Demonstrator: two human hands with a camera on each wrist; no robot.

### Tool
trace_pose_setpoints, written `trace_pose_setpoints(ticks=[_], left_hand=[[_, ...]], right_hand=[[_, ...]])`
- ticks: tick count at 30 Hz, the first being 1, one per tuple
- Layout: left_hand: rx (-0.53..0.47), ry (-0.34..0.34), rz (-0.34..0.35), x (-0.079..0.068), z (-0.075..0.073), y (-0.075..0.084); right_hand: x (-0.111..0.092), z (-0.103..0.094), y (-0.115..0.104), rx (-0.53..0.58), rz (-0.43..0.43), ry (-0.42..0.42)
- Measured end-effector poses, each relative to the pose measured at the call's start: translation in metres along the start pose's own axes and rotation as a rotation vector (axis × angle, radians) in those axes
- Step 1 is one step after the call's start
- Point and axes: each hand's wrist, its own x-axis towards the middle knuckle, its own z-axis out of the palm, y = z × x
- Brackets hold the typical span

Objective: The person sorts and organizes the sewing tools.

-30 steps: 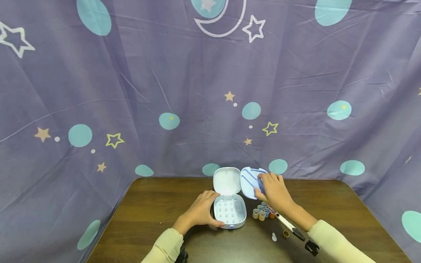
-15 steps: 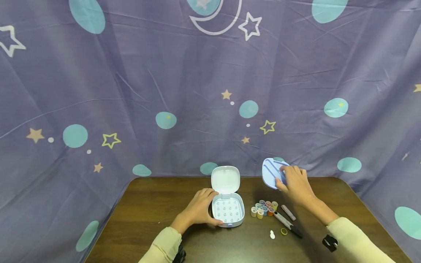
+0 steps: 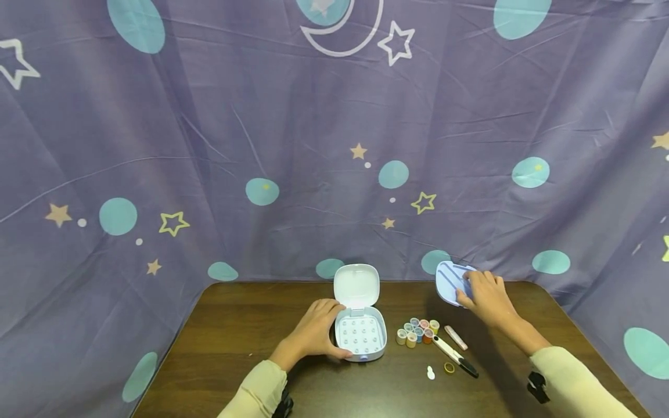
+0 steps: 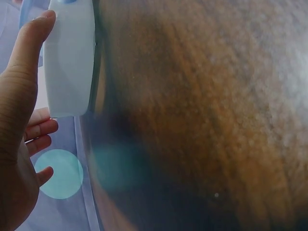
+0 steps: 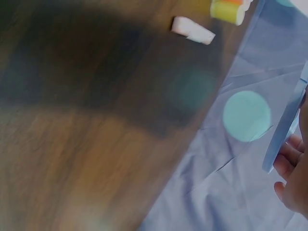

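Observation:
A small white box [image 3: 360,357] with rounded corners stands on the table, its lid [image 3: 357,285] tipped back and rows of small pegs on its floor. My left hand [image 3: 315,331] grips the box from the left, thumb at the front and fingers toward the hinge. In the left wrist view the thumb lies along the box wall [image 4: 71,62]. Off to the right, my right hand [image 3: 490,299] pinches a light-blue tray [image 3: 447,282] with darker grooves, held tilted above the table's back part. The right wrist view shows this tray [image 5: 287,130] edge-on, fingers behind it.
Several small lidded pots [image 3: 418,331] cluster right of the box. Beside them lie a white-and-black pen-like tool [image 3: 455,355], a pale pink bar [image 3: 456,337], a yellow ring [image 3: 449,367] and a white flat piece [image 3: 431,373]. A patterned curtain [image 3: 313,145] hangs behind the table [image 3: 235,325].
My right hand has carried the blue tray rightward from beside the box lid, then lowered it slightly. My left hand has stayed on the box.

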Motion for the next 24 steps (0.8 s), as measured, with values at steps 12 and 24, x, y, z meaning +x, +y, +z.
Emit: trace_pose_setpoints(ticks=[12,24], left_hand=[[0.001,-0.021,0.005,0.000,0.001,-0.003],[-0.001,0.014,0.031,0.000,0.001,-0.003]], right_hand=[[-0.013,0.015,0.024,-0.029,0.001,-0.061],[-0.026,0.029,0.037,-0.082,-0.023,-0.098]])
